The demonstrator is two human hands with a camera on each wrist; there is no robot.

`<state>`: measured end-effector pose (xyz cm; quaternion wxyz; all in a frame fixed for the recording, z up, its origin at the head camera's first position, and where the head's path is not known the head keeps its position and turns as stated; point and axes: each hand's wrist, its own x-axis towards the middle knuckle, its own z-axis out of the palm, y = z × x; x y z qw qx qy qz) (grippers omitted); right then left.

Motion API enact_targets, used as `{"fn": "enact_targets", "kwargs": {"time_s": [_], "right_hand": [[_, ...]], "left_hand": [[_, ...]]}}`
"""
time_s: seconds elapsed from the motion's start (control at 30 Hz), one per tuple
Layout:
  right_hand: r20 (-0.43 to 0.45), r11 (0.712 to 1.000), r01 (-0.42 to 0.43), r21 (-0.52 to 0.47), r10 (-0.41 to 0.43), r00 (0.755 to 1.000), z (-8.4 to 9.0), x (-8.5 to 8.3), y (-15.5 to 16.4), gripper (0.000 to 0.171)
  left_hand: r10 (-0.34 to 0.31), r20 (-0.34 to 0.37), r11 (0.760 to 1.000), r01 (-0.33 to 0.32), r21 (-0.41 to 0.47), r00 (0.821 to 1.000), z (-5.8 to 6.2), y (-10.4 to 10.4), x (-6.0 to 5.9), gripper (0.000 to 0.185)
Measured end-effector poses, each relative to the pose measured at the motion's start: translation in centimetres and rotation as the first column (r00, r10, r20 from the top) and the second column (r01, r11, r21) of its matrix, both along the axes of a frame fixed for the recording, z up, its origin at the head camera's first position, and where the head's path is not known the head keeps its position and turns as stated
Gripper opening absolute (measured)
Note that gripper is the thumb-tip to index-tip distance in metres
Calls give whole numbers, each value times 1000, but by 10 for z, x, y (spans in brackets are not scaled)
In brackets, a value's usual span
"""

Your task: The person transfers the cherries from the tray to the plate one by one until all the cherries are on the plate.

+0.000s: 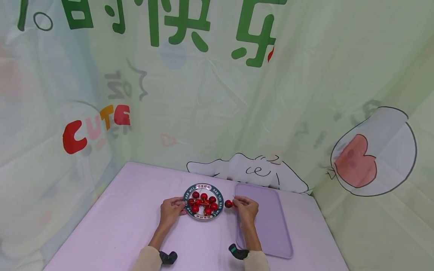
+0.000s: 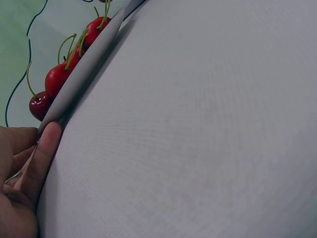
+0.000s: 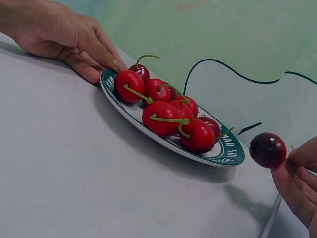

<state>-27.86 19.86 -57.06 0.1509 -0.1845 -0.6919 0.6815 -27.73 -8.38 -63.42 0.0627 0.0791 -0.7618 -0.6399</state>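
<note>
While left hand (image 1: 171, 210) fingers grip plate (image 1: 187, 193) rim, right hand (image 1: 246, 207) pinches cherry (image 1: 228, 204) just beside it.

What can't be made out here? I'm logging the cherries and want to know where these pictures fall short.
- Cherry count: in the head view the cherries on the plate overlap and are too small.
- Left wrist view: the plate's underside hides most fruit.
- Right hand: cut off by the right wrist frame edge; its grip on the dark cherry stem is barely visible.
- Plate lettering: too small to read.
</note>
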Motion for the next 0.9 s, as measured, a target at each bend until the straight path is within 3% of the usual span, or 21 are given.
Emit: {"fn": "enact_targets", "kwargs": {"time_s": [0.53, 0.9], "right_hand": [[5, 1000, -20, -6, 20, 1000, 3, -8, -7, 19], [-11, 1000, -15, -13, 15, 1000, -15, -25, -5, 10]], "left_hand": [[-8, 4, 1000, 8, 1, 1000, 1, 0, 1, 32], [-5, -4, 1000, 5, 2, 1000, 3, 0, 1, 32]]}}
